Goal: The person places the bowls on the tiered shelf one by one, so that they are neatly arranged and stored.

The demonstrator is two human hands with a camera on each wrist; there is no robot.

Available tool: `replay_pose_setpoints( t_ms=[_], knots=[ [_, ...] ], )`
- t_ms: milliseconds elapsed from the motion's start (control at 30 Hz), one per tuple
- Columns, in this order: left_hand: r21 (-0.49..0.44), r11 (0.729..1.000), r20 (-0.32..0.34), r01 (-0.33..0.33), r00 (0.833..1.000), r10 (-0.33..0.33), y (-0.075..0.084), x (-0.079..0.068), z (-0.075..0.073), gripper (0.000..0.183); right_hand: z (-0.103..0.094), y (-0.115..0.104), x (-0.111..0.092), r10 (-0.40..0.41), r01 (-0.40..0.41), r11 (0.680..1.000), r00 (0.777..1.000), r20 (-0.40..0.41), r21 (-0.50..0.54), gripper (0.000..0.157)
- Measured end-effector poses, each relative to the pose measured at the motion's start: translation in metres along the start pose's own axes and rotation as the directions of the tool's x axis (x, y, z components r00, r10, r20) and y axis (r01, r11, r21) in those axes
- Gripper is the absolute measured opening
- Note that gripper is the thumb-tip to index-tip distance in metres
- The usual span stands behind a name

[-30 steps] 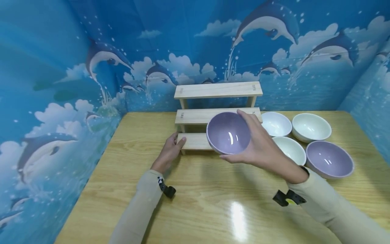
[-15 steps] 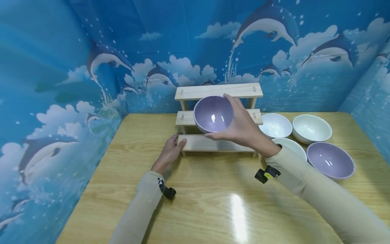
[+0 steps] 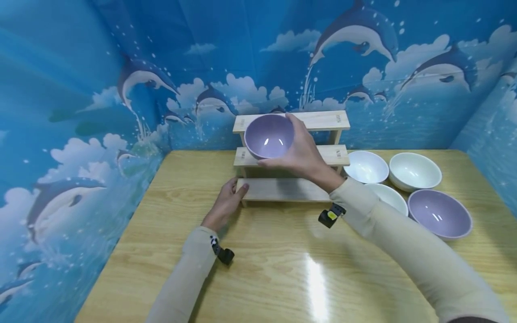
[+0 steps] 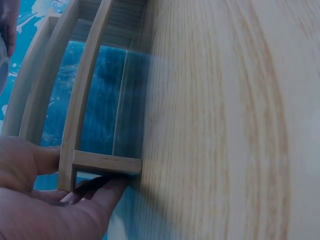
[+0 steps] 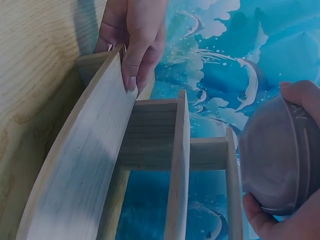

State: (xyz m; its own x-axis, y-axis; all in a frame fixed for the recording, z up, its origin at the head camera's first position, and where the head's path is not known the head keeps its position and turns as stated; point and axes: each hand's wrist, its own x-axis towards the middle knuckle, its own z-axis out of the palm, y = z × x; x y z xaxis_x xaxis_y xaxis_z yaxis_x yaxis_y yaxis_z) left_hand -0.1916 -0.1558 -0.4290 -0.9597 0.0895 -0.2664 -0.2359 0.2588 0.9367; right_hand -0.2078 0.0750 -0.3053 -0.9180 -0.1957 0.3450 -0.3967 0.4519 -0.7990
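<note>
My right hand (image 3: 304,154) grips a purple bowl (image 3: 267,134) by its rim and side, thumb below and fingers above. The bowl tilts with its inside toward the head camera. It overlaps the left part of the top and middle steps of a three-step wooden shelf (image 3: 288,190). In the right wrist view, the underside of the bowl (image 5: 270,155) is close by the top step's edge. My left hand (image 3: 226,202) holds the left end of the lowest step, thumb on top. In the left wrist view, the fingers of the left hand (image 4: 55,212) reach around that end and its leg.
To the right of the shelf stand a white bowl (image 3: 365,167), two pale green bowls, one at the back (image 3: 415,170) and one partly behind the right sleeve (image 3: 387,197), and another purple bowl (image 3: 439,213). A dolphin-print backdrop (image 3: 250,54) surrounds the wooden table (image 3: 258,264).
My right hand has carried the purple bowl up, leftward and away, from in front of the lowest step to the top step's height. My left hand stays on the shelf's end.
</note>
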Motion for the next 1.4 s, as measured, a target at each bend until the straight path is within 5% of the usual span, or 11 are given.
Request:
replay_pose_setpoints(
  t_ms=[600, 1133, 1400],
  knots=[
    [0.037, 0.997, -0.014, 0.061, 0.998, -0.060, 0.003, -0.002, 0.000, 0.071, 0.020, 0.005, 0.033, 0.051, -0.045, 0.995, 0.996, -0.069, 0.084, 0.129],
    [0.001, 1.000, 0.014, 0.029, 0.999, -0.029, 0.003, -0.004, 0.000, 0.069, 0.031, 0.003, 0.052, 0.013, -0.004, 0.996, 0.996, -0.087, 0.094, 0.129],
    [0.032, 0.998, 0.005, 0.047, 0.999, -0.047, 0.003, -0.006, -0.001, 0.070, 0.033, 0.005, 0.064, 0.058, -0.046, 0.989, 0.995, -0.083, 0.140, 0.128]
  ],
)
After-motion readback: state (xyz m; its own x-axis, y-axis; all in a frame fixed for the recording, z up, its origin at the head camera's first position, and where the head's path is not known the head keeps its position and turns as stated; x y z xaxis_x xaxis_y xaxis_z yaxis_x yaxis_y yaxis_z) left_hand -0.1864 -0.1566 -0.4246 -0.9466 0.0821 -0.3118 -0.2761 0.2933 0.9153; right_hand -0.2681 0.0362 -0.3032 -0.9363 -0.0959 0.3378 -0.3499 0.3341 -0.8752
